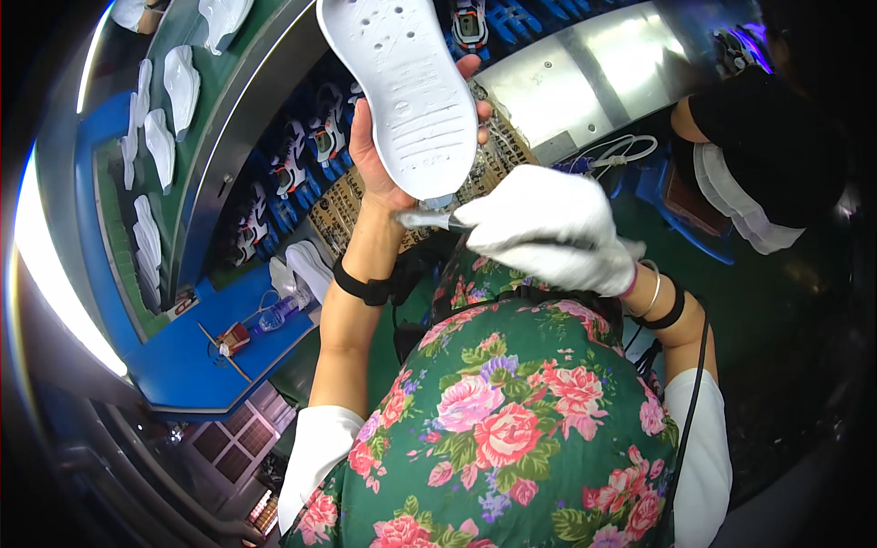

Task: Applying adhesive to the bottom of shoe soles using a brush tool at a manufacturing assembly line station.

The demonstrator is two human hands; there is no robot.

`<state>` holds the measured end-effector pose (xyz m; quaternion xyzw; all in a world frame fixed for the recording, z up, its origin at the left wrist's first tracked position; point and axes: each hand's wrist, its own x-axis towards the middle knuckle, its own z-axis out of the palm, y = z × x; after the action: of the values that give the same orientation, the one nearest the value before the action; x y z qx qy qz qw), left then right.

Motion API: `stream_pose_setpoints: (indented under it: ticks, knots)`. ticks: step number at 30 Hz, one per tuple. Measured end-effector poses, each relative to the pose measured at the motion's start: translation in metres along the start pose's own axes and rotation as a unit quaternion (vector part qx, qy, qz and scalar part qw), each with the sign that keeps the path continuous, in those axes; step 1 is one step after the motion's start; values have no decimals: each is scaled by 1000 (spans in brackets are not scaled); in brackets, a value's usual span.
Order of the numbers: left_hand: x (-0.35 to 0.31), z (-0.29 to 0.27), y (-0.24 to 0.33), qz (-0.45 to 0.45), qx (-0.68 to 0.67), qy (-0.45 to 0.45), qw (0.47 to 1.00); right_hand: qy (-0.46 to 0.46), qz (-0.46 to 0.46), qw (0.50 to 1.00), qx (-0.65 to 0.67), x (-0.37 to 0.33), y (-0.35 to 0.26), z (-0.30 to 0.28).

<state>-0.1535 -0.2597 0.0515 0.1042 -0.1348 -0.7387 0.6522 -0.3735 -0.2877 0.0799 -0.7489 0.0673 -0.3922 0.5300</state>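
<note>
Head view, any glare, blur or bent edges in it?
Head view: glare on the metal panel; the light strip is blown out and bows along the left rim; the gloved right hand looks soft, while the white sole shows clear ridges.

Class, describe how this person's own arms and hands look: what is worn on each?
The left hand is ungloved, with a black band around the forearm and a white sleeve higher up. The right hand wears a white glove; above it are a pale bangle and another black band. The right sleeve is white too, with a black cable beside it.
</note>
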Motion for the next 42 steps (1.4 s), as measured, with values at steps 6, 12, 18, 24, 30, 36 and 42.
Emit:
stream_pose_setpoints:
  ticks: [6,12,18,24,30,36,42]
  knots:
    - [1,-3,1,-53,-33,-33,997,26,-22,994,-104,3,3,-8]
    - [9,-5,3,-71,-17,-101,992,-22,117,986,119,-6,-11,-2]
    - [10,2,1,-109,41,-17,993,12,10,996,-85,10,-9,-33]
    - [22,1,8,-165,77,-13,983,-56,-124,969,-206,-7,-1,-18]
    - [26,2,7,-157,102,-38,982,-41,-6,992,116,2,0,-29]
    - [36,-1,1,-120,76,-77,987,-31,80,992,88,-7,-3,-22]
    - [43,1,-17,-75,55,-63,994,99,18,991,-84,10,-1,-34]
